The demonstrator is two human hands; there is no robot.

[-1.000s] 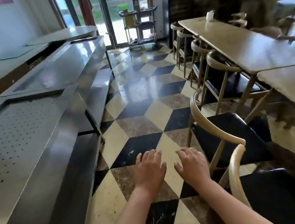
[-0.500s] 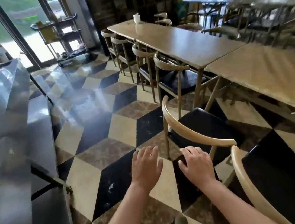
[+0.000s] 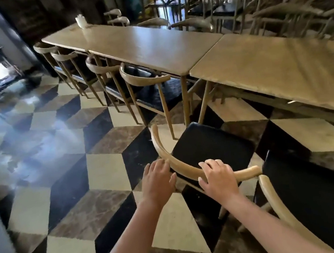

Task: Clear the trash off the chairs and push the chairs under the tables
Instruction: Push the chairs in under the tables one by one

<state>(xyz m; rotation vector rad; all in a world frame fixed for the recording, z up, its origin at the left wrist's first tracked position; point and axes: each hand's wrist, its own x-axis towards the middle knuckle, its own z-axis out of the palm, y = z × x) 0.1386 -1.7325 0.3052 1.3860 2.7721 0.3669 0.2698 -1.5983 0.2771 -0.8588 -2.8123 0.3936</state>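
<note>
Both your hands are at the curved wooden backrest (image 3: 178, 162) of the nearest pulled-out chair (image 3: 210, 152). Your right hand (image 3: 217, 177) lies over the top of the rail, fingers curled down on it: gripping. Your left hand (image 3: 158, 182) is flat and open, fingers spread, fingertips touching the rail's outer face just left of the right hand; not wrapped around it.

The chair stands clear of the tabletop (image 3: 276, 72), black seat facing it, nothing on the seat. A second chair (image 3: 316, 203) is just beside it on your right, also pulled out, seat bare as far as visible. Along the farther tabletop (image 3: 142, 44), four chairs (image 3: 136, 82) are tucked under. A small white holder (image 3: 81, 21) sits at that tabletop's far end; blurred. The floor (image 3: 61, 159) is a glossy checker of black, cream and brown tiles.
</note>
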